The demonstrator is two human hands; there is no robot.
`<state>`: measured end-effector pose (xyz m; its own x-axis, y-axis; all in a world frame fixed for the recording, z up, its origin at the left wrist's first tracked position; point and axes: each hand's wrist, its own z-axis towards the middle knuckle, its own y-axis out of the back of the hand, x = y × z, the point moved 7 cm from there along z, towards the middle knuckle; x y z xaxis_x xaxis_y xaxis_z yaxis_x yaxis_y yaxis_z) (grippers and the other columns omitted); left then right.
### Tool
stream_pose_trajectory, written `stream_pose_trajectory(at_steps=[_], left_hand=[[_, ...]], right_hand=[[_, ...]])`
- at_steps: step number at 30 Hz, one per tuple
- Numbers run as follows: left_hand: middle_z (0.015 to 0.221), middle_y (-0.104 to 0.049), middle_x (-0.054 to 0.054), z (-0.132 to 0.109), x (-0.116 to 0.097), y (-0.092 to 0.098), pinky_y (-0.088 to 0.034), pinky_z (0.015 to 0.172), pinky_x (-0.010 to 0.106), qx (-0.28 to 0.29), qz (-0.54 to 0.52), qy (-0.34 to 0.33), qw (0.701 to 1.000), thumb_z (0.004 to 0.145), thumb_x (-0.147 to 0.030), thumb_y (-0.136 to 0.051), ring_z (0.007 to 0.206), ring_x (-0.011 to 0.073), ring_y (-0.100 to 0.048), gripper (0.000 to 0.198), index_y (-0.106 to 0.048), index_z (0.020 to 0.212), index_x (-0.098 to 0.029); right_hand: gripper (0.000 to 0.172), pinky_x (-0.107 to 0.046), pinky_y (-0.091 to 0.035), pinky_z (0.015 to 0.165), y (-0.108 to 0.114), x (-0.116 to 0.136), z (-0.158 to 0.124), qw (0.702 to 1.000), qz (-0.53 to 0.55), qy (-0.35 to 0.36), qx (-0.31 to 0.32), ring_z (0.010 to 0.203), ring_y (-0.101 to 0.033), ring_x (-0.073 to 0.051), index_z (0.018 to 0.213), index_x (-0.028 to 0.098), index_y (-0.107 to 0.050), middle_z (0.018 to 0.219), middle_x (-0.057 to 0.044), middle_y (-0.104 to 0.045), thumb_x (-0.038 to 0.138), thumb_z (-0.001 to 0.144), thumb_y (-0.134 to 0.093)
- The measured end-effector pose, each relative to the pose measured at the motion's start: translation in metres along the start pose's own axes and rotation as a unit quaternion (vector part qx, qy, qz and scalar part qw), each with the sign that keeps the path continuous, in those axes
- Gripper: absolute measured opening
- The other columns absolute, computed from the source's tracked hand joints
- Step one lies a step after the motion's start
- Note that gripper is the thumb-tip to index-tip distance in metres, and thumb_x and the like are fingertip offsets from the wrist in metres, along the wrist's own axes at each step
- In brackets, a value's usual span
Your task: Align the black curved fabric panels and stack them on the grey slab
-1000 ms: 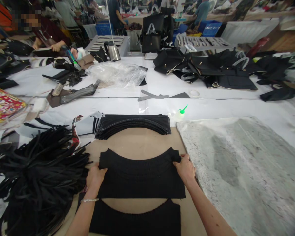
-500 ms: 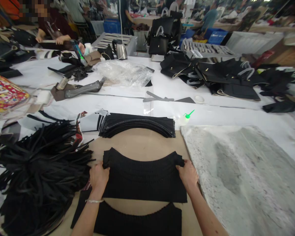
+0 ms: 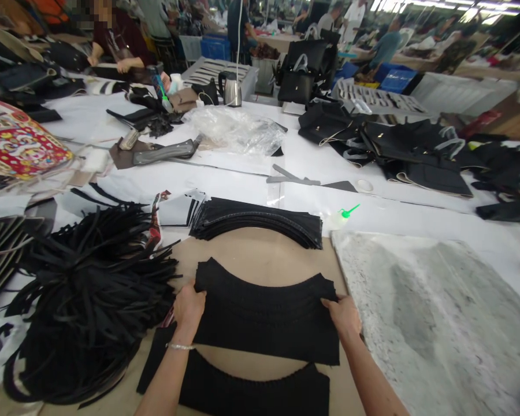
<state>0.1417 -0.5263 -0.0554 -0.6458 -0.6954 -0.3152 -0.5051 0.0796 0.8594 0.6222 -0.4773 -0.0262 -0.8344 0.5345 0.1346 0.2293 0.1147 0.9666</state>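
Note:
Between my hands is a black fabric panel (image 3: 266, 318) with a concave upper edge, apparently layered near its curve. My left hand (image 3: 189, 306) pinches its upper left corner, thumb on top. At the upper right corner, my right hand (image 3: 344, 315) grips the same panel with fingers closed. Nearer to me lies a second black curved piece (image 3: 255, 396), partly under my left forearm. Beyond the held panel sits a stack of black curved pieces (image 3: 260, 222) on the tan board (image 3: 260, 254).
A heap of black strips (image 3: 82, 289) lies left of my left hand. On the right is a grey-white stone slab (image 3: 433, 312). A bottle with a green nozzle (image 3: 346, 212) stands behind it. Farther back are crumpled clear plastic (image 3: 238, 130), black bags (image 3: 398, 141) and a metal kettle (image 3: 230, 89).
The view has shifted, so everything sits a little farther right in the picture. Both hands keep hold of the panel's corners, and its upper corners look flatter now.

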Motion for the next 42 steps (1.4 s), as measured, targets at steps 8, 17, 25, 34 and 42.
stream_pose_trajectory(at_steps=[8,17,25,34,42], left_hand=[[0.105,-0.071,0.022,-0.010,-0.003,0.001,-0.049,0.081,0.043,-0.001,-0.014,-0.002,1.000,0.085,-0.028,-0.055,0.103,0.0393,-0.066,0.038,-0.064,0.120,-0.014],[0.101,-0.074,0.015,-0.018,-0.008,0.015,-0.049,0.080,0.032,-0.035,-0.068,0.010,0.997,0.077,-0.020,-0.067,0.102,0.0301,-0.068,0.037,-0.068,0.113,-0.016],[0.094,-0.076,0.007,-0.056,-0.064,0.037,-0.056,0.083,0.037,0.003,-0.182,-0.097,0.979,0.060,-0.031,-0.076,0.095,0.0299,-0.069,0.038,-0.072,0.095,-0.016],[0.093,-0.076,0.004,-0.109,-0.238,-0.042,-0.059,0.082,0.039,0.180,-0.401,-0.166,0.883,0.052,-0.046,-0.078,0.094,0.0308,-0.070,0.048,-0.072,0.093,-0.022],[0.087,-0.074,0.006,-0.170,-0.414,-0.158,-0.058,0.076,0.037,0.261,-0.563,-0.170,0.766,0.045,-0.035,-0.086,0.079,0.0253,-0.071,0.057,-0.066,0.095,-0.015]], right_hand=[[0.043,-0.037,-0.050,0.071,-0.005,-0.003,-0.009,0.999,0.015,0.004,0.028,0.089,-0.068,-0.031,0.112,0.017,-0.067,0.094,-0.014,-0.071,0.045,0.085,-0.049],[0.064,-0.042,-0.047,0.067,-0.018,-0.017,-0.006,0.988,0.098,0.123,0.006,0.076,-0.064,-0.035,0.118,0.016,-0.060,0.071,-0.011,-0.064,0.064,0.085,-0.032],[0.048,-0.035,-0.043,0.063,0.042,-0.041,0.006,0.941,0.311,0.130,-0.010,0.062,-0.057,-0.024,0.089,0.021,-0.059,0.068,-0.003,-0.063,0.065,0.074,-0.048],[0.041,-0.031,-0.047,0.057,0.160,-0.192,0.090,0.900,0.420,0.083,-0.088,0.066,-0.059,-0.022,0.074,0.021,-0.061,0.066,0.000,-0.062,0.061,0.068,-0.064],[0.042,-0.034,-0.052,0.058,0.219,-0.339,0.211,0.918,0.378,0.053,-0.105,0.067,-0.065,-0.025,0.084,0.019,-0.069,0.075,-0.005,-0.070,0.057,0.066,-0.067]])
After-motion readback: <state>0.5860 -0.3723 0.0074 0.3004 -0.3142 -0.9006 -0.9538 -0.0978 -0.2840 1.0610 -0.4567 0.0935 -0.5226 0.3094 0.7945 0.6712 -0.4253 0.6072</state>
